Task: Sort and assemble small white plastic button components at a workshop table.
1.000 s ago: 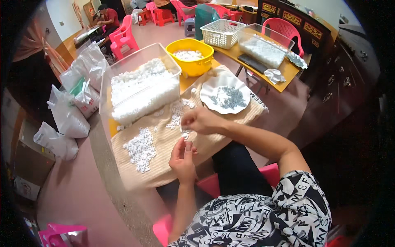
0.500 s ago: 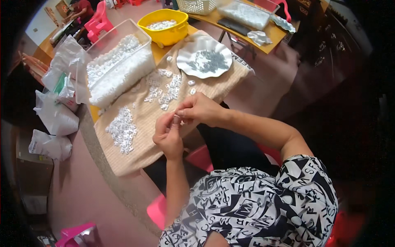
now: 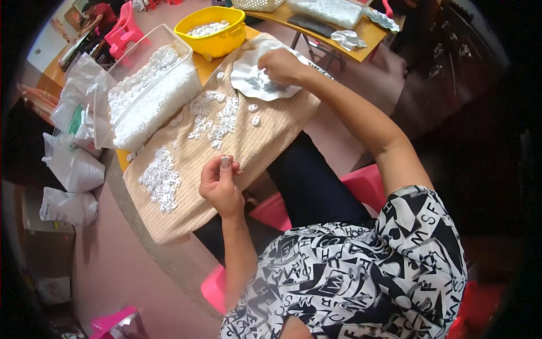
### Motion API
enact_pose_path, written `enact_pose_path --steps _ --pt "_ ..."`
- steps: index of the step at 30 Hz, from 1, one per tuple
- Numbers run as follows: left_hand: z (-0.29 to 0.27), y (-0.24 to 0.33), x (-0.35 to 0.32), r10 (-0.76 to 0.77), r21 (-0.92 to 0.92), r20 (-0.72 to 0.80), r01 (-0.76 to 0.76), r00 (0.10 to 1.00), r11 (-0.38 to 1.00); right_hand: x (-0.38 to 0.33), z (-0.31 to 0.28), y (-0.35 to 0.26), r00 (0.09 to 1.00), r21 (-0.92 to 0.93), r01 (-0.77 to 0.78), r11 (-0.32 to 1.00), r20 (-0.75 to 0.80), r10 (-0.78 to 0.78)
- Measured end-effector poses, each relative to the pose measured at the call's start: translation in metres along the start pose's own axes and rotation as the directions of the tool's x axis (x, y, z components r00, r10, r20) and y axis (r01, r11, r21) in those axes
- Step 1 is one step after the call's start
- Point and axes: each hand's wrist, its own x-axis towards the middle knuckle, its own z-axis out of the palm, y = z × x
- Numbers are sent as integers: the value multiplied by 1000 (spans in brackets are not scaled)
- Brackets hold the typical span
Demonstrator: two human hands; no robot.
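White rings (image 3: 161, 178): 2 piles sorted on counter; left hand (image 3: 220, 186) pinches 1 ring, right hand (image 3: 282, 65) closed, picking from plate (image 3: 251, 76); bin (image 3: 148, 96) mostly full.

The hands, joined mid-frame before, are now apart: the right hand (image 3: 282, 65) reaches onto the white plate (image 3: 251, 79) at upper centre, the left hand (image 3: 220, 183) stays mid-frame, pinching a small white piece (image 3: 225, 162).

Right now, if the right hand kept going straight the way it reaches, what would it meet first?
The right hand already rests on the white scalloped plate of small metal bits. Straight on lies the yellow plastic bowl of white rings, probably first, though depth is unclear.
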Motion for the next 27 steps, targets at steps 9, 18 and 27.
enact_pose_path --steps 9,18,27 --pt "0 -1 3 -19 -45 -9 19 1000 999 12 6 -14 983 -215 166 963 117 -143" --pt "-1 15 3 -71 -56 -64 67 995 996 27 34 -8 921 -401 382 832 242 -306" --pt "7 39 24 -57 -201 -68 43 996 979 25 21 -12 953 -298 281 912 201 -228"
